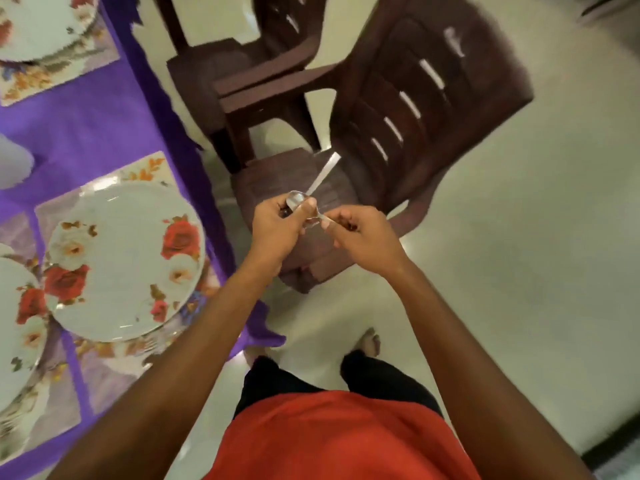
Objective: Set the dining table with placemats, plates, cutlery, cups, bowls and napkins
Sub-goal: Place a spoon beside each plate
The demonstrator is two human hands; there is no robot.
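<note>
Main risk is a drop: the cutlery (297, 199) is not over the desk (104, 126), it's in the air above the seat of the nearer chair (433, 98), just outside the desk's chair-side edge. The left hand (273, 226) is clenched round the bunch at the bowl end, with one handle sticking out up and away. The right hand (360, 237) pinches a second handle at its fingertips, and I read that as peeling one piece out of the bunch. If the pinch is that light and the pieces are slick, one could slide free and hit the chair or the floor (519, 271). Second risk: the closest of the plates (128, 258) sits right by the chair-side edge near the desk corner next to the person, and the left forearm passes just beside it, so a careless swing back could clip it. Third: the cloth (263, 327) hangs off that corner close to the person's legs, and a snag would drag everything on it. Counts: cutlery at least 2 pieces, too blurred for an exact number; plates 3 in view, two cut by the frame, and the one at the far end may be a stack; placemats (149, 168) at least 3, each under a plate; chairs 2; one white object (12, 161) at the frame's left edge, can't tell what; no bowls or napkins visible
</note>
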